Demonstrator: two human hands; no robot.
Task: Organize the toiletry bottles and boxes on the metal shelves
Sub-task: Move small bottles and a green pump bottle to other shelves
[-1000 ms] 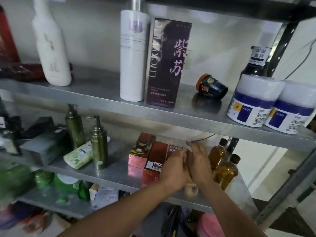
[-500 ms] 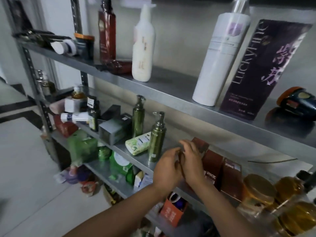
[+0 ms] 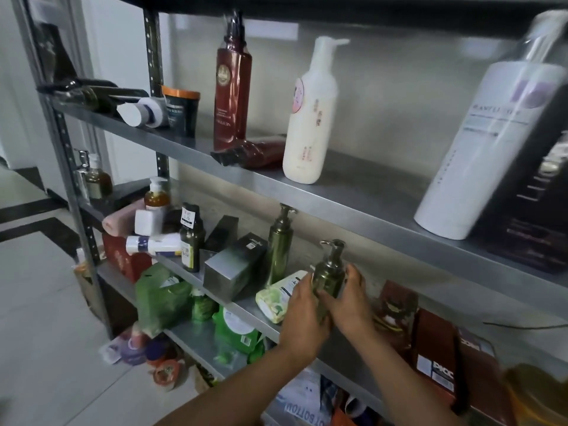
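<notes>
Both hands have left the red boxes (image 3: pixel 396 312), and now the left hand (image 3: pixel 302 315) and right hand (image 3: pixel 350 305) grip the olive-green pump bottle (image 3: pixel 328 273) on the middle shelf (image 3: pixel 242 309), likely to reposition it.

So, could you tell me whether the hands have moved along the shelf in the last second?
Yes: leftwards, from the red boxes to the olive pump bottle, which the left hand and right hand now grip.
</notes>
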